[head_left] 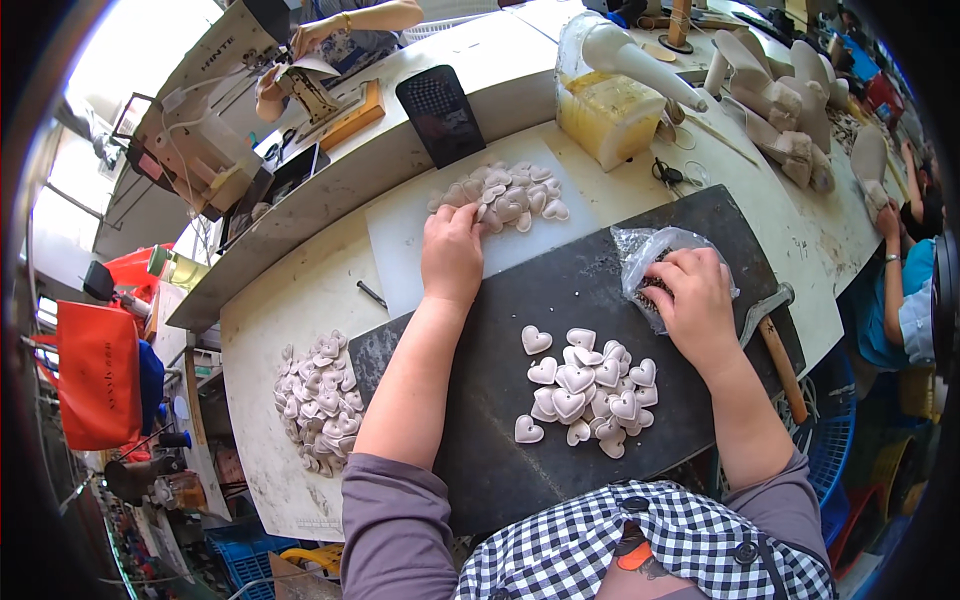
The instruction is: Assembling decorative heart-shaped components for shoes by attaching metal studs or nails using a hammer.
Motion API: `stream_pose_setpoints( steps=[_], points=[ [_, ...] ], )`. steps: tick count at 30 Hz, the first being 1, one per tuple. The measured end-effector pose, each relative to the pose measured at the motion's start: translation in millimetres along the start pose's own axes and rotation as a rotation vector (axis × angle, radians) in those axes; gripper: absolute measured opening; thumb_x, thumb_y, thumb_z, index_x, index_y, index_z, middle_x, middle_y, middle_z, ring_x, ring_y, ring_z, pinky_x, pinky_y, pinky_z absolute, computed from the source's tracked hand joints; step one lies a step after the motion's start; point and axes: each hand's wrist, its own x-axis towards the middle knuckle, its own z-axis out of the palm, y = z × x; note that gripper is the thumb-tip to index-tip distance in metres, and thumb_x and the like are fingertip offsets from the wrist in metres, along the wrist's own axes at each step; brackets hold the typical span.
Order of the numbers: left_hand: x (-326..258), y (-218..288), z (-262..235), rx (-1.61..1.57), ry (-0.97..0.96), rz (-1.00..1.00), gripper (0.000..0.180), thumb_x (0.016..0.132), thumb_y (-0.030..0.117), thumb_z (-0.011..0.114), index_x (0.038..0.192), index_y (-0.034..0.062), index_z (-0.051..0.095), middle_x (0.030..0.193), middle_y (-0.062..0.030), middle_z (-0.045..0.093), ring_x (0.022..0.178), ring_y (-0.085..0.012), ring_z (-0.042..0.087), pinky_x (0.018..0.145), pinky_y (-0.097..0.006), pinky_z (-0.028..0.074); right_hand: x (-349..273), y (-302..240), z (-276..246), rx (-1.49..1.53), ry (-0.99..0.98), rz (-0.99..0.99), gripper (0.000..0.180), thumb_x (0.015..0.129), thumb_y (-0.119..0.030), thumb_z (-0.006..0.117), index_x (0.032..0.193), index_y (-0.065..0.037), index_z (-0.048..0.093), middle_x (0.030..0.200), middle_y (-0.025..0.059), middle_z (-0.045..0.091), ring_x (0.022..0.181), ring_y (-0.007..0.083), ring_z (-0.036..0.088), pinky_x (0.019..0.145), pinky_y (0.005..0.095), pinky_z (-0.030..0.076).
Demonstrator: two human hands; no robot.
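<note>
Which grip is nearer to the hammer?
Right. The right grip is at the plastic bag, just left of the hammer; the left grip is farther left, at the upper heart pile.

Pale, perhaps pinkish-grey hearts (574, 379), black mat (480, 380), black-and-white checked apron (540, 540), orange-red bag (98, 375).

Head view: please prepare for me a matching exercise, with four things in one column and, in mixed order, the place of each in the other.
Things
1. left hand
2. right hand
3. hammer
4. small dark rod

Places
A. by the right edge of the black board
B. on the pale tabletop, beside the white sheet
C. at the upper heart pile
D. at the clear plastic bag

Pairs: 1-C, 2-D, 3-A, 4-B
</note>
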Motion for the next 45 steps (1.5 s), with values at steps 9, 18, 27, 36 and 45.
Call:
stream_pose_setpoints(
  steps=[9, 18, 27, 36, 45],
  points=[
    [-26.6, 44.7, -57.8, -1.068, -0.045, -0.811, 0.023, 0.097, 0.017, 0.063, 0.114, 0.0018, 0.065, 0.101, -0.0049, 0.071, 0.085, -0.0108, 0.064, 0.073, -0.023, 0.049, -2.3, 0.8, 11.3, 0.078, -0.083, -0.027, 0.012, 0.077, -0.014, 0.075, 0.086, -0.011, 0.067, 0.087, 0.0018, 0.062, 0.092, 0.0239, 0.056, 0.082, 0.0392, 0.042],
    [-57.9, 92.1, -80.9, -1.233, -0.2, -0.777, 0.024, 0.096, 0.018, 0.065, 0.114, 0.0011, 0.065, 0.101, -0.0058, 0.071, 0.086, -0.0101, 0.063, 0.073, -0.023, 0.049, 3.5, 5.3, 0.5, 0.05, -0.123, -0.05, 0.011, 0.08, -0.016, 0.073, 0.082, -0.01, 0.065, 0.086, 0.004, 0.063, 0.09, 0.0253, 0.057, 0.081, 0.0388, 0.044],
    [-77.8, 111.4, -78.1, -1.257, -0.332, -0.782, 0.023, 0.097, 0.017, 0.063, 0.114, 0.0003, 0.065, 0.1, -0.0049, 0.07, 0.085, -0.0083, 0.062, 0.073, -0.022, 0.048, 4.2, 17.1, -14.6, 0.196, -0.202, 0.136, 0.01, 0.084, -0.012, 0.069, 0.085, -0.006, 0.061, 0.086, 0.01, 0.065, 0.084, 0.0305, 0.061, 0.082, 0.0421, 0.048],
    [-65.1, 132.3, -63.8, -1.255, -0.436, -0.769, 0.025, 0.097, 0.017, 0.064, 0.116, 0.0002, 0.065, 0.103, -0.0059, 0.07, 0.087, -0.0097, 0.065, 0.076, -0.024, 0.051, 5.7, 0.8, -21.4, 0.27, 0.003, 0.023, 0.008, 0.09, -0.008, 0.064, 0.095, -0.002, 0.061, 0.088, 0.0134, 0.063, 0.085, 0.0328, 0.061, 0.078, 0.0401, 0.05],
    [-72.6, 148.7, -68.2, -1.383, -0.451, -0.764, 0.027, 0.096, 0.014, 0.066, 0.116, -0.0035, 0.062, 0.101, -0.0101, 0.07, 0.09, -0.0144, 0.067, 0.08, -0.027, 0.055, 0.5, -54.8, -25.8, 0.75, 0.017, 0.0, 0.012, 0.083, -0.002, 0.072, 0.092, -0.003, 0.064, 0.09, 0.0088, 0.062, 0.085, 0.0256, 0.06, 0.077, 0.0354, 0.049]
  ],
)
